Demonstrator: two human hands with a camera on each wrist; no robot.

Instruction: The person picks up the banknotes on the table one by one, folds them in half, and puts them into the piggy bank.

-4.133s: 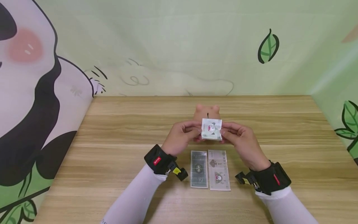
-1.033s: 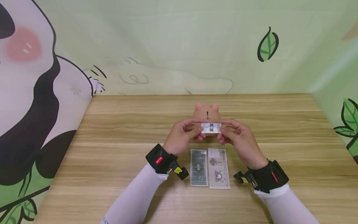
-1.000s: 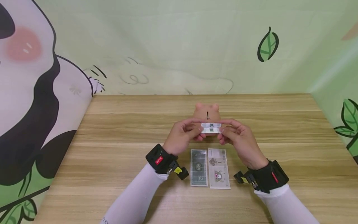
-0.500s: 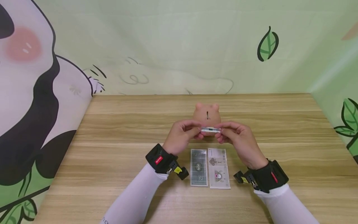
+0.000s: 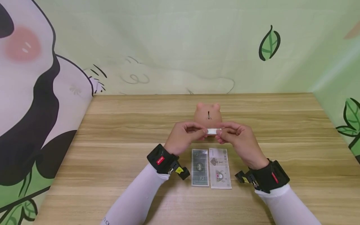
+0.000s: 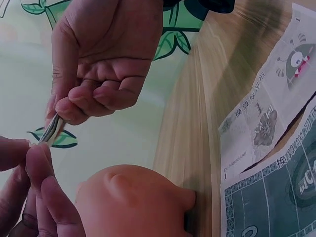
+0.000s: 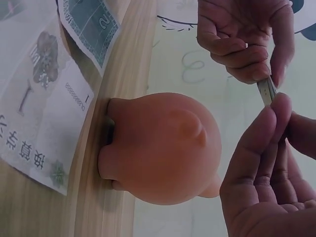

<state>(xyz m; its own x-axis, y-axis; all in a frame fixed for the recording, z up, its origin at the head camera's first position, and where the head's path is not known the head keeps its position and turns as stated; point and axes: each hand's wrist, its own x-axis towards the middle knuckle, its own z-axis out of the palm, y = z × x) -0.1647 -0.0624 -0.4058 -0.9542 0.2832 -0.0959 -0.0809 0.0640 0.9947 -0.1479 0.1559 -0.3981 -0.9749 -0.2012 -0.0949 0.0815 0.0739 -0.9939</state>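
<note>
A play banknote folded into a small narrow white strip is pinched between thumb and fingers at both ends. My left hand grips its left end, my right hand its right end. Up close in the right wrist view, the folded note shows stacked layers at its edge. Just behind the hands stands a round pinkish-orange piggy bank with a dark slot on top; its lower front is partly covered by the fingers. The piggy bank rests on short legs, below the raised hands.
Two flat play banknotes lie side by side in front of the hands: a dark green 2 note and a pale 1 note. Both are on the wooden table. A printed cloth wall borders the table's back.
The note began as a near-square piece, opened along a crease, then was folded over into a narrow strip. The left fingertips have shifted slightly right along it. The piggy bank and flat notes stay put.
</note>
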